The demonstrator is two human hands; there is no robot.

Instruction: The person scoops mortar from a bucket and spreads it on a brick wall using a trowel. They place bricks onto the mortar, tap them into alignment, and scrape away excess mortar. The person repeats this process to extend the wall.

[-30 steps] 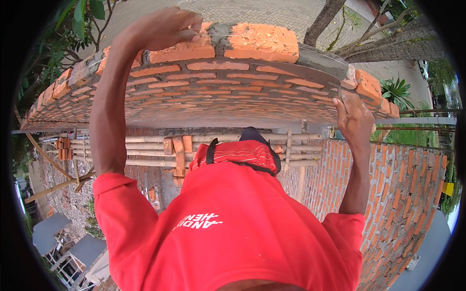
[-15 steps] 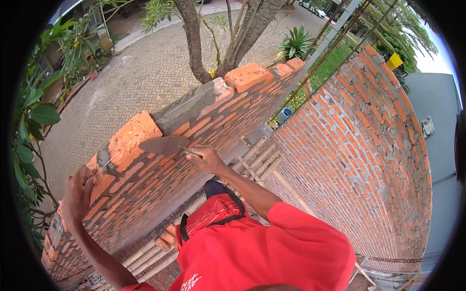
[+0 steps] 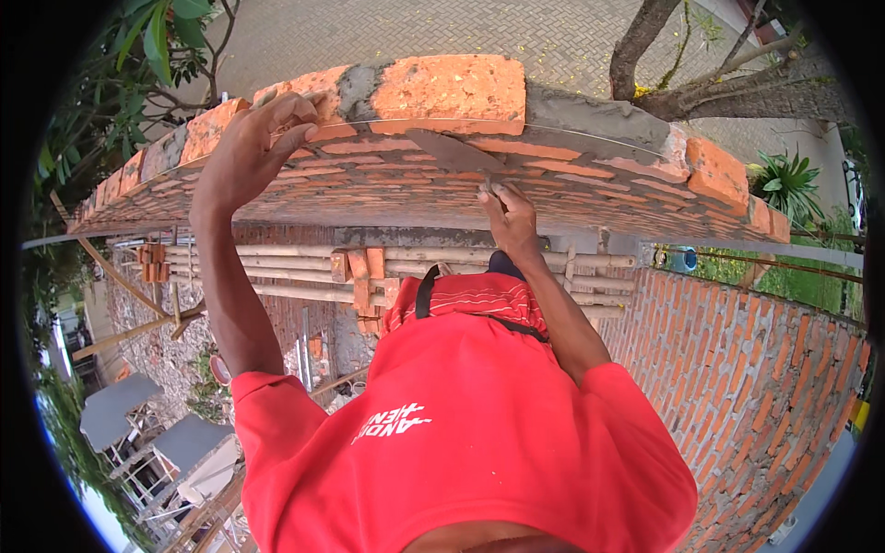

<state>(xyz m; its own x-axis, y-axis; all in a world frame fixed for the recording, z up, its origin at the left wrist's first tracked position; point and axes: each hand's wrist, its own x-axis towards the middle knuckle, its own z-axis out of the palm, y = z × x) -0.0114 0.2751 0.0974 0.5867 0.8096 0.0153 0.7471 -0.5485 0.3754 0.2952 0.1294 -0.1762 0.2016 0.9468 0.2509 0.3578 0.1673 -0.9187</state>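
Note:
My right hand (image 3: 512, 221) grips a pointed trowel (image 3: 454, 152) by its handle. The blade lies along the near face of the brick wall (image 3: 433, 189), just under a large orange brick (image 3: 452, 92) on the top course. Bent over the top edge at the left, my left hand (image 3: 253, 152) rests on another brick (image 3: 324, 92); its thumb is apart from the fingers, and nothing shows in it. Grey mortar (image 3: 359, 90) fills the joint between these two bricks. A thin string line (image 3: 604, 141) runs along the top course. Right of the large brick lies a mortar bed (image 3: 590, 115).
Below me are bamboo scaffold poles (image 3: 452, 256) with loose bricks (image 3: 361, 272) on them. A second brick wall (image 3: 737, 369) rises at the right. Beyond the wall stand a tree trunk (image 3: 636, 46) and a paved yard (image 3: 415, 28); leafy branches (image 3: 157, 41) hang at the far left.
My view has turned, so the wall now runs across the picture. The trowel has slid left along the wall face, under the large brick. My left hand stays by the brick at the left.

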